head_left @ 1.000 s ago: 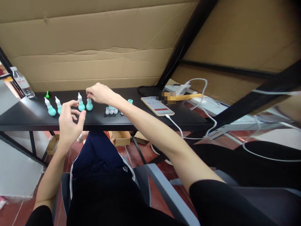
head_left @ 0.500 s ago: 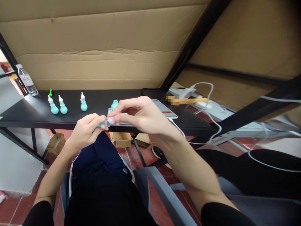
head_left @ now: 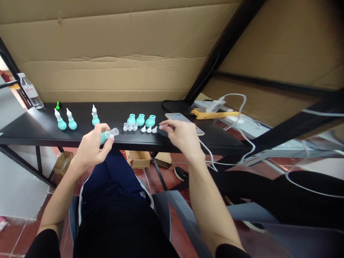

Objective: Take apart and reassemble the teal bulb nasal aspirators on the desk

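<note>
My left hand [head_left: 92,145] is wrapped around a teal squeeze bulb [head_left: 103,138], tilted with a clear connector tube [head_left: 113,133] in its neck. My right hand [head_left: 182,138] pinches a small white nozzle tip [head_left: 162,127] at the right end of a row of white nozzle tips [head_left: 149,129]. Behind that row stand three teal bulbs [head_left: 140,120] with open necks. Three clear connectors [head_left: 130,127] sit in front of them on the left. Three assembled nasal aspirators [head_left: 72,122] with white tips stand farther left on the black table [head_left: 113,107].
A phone [head_left: 185,121] lies beside my right hand, with a white cable [head_left: 206,148] hanging off the front edge. At the back left are a water bottle [head_left: 30,91] and a small green object [head_left: 57,105]. A yellow strip-like object [head_left: 217,115] lies to the right.
My hands have come apart. The right hand has moved right to the nozzle tips, uncovering the rows of parts. The left hand, still holding the bulb and connector, has shifted slightly left.
</note>
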Demonstrator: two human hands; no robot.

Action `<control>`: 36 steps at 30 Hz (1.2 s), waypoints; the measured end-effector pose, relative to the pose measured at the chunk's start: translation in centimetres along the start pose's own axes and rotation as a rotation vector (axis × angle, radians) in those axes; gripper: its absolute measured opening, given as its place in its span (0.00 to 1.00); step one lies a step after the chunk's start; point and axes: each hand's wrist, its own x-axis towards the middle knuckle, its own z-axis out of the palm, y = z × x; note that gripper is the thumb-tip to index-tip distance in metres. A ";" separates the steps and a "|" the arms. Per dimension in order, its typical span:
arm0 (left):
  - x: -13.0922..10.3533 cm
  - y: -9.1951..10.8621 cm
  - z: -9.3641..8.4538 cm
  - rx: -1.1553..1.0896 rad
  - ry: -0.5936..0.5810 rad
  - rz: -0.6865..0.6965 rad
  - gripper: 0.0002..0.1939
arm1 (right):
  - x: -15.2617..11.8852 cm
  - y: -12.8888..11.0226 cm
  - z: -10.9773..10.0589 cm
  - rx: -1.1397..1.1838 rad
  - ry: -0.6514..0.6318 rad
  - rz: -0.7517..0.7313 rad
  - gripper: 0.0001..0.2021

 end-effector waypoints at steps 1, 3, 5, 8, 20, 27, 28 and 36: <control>0.0 0.0 0.0 -0.002 0.000 -0.011 0.07 | 0.0 -0.1 0.4 -0.039 -0.043 -0.013 0.12; 0.1 0.1 0.1 0.007 0.003 -0.002 0.05 | 0.0 -0.4 1.0 -0.091 -0.093 -0.024 0.14; 0.2 0.2 0.2 0.025 0.019 0.012 0.04 | 0.0 -0.5 1.3 -0.102 -0.111 -0.022 0.17; 0.3 0.4 0.2 0.035 0.023 0.003 0.04 | 0.0 -0.3 1.2 -0.072 -0.141 0.003 0.24; 0.4 0.1 0.6 0.143 -0.042 0.049 0.05 | -1.6 -4.6 -1.7 0.100 0.140 -0.130 0.14; 0.0 0.8 1.5 0.254 -0.207 0.191 0.14 | -5.6 -11.5 -3.3 0.656 -0.252 -0.390 0.10; -0.1 0.9 1.7 0.271 -0.230 0.195 0.14 | -5.9 -12.1 -2.9 0.683 -0.264 -0.396 0.09; -0.6 1.1 3.3 0.322 -0.202 0.116 0.16 | -6.3 -13.2 -1.1 0.688 -0.175 -0.275 0.15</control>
